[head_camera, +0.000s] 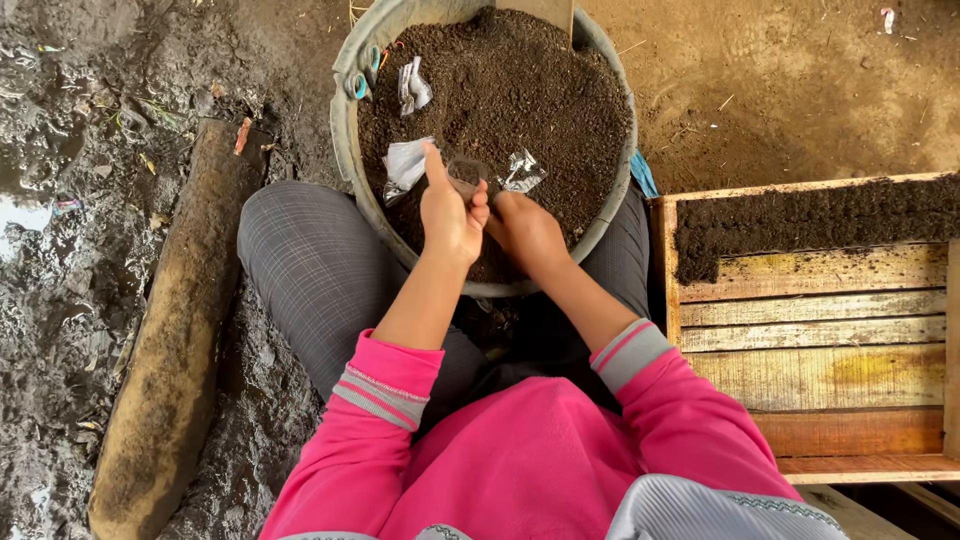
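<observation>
Far to my left lies a long muddy log (170, 350) on the wet ground (60, 250), well apart from my work. Nearer, the round tub (345, 130) sits between my knees, filled with dark soil (520, 90). On its left rim I see two small blue-green loops, perhaps scissor handles (358, 75), though they are too small to be sure.

On the soil lie crumpled silvery-white bags: one small piece (413, 85) near the upper left, a bigger one (403, 165) just beside my left thumb, and a third (522, 172) just above my right hand. I can make out no print or label on them.

My left hand (452, 212) is closed narrowly, thumb up, fingers pinching the rim of a small clear bag (465, 175) that stands open over the soil. I judge this bag thin, light and floppy; it will likely crease or slip, so the mouth edge is the place to take it, pinched flat between thumb and fingers.

My right hand (525, 228) rests knuckles-up on the soil just beside the left; its fingers curl under, and I cannot tell whether they grip anything.

To the right stands a wooden crate (830, 350) of pale and orange slats, with a band of soil packed along its far side.
</observation>
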